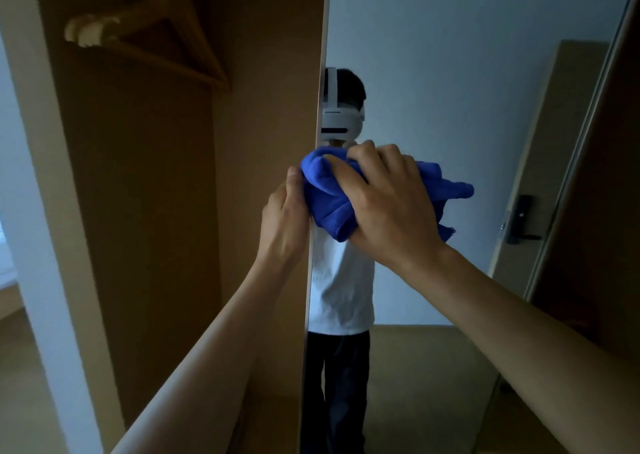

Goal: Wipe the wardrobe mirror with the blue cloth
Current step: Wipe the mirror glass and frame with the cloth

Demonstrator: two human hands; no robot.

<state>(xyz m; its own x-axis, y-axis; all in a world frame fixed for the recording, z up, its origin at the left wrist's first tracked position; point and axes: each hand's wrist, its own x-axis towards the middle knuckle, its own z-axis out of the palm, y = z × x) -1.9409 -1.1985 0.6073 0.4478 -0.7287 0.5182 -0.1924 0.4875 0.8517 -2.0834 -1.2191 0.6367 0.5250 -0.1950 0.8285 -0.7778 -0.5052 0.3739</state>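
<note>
The wardrobe mirror (467, 73) covers the open door panel at the centre and right, its left edge running down the middle of the view. A bunched blue cloth (327, 194) lies against the glass near that edge at about chest height. My right hand (391, 204) grips the cloth, fingers curled over its top, and holds it to the mirror. My left hand (284, 218) holds the door's left edge, thumb on the front beside the cloth, fingers hidden behind the panel. The mirror reflects a person in a white shirt.
The open wardrobe interior (166, 211) fills the left, with a wooden hanger (145, 28) hung high inside. A white frame post (41, 211) stands at the far left. A dark panel (609, 176) borders the mirror on the right. The reflection shows a door with a handle (521, 218).
</note>
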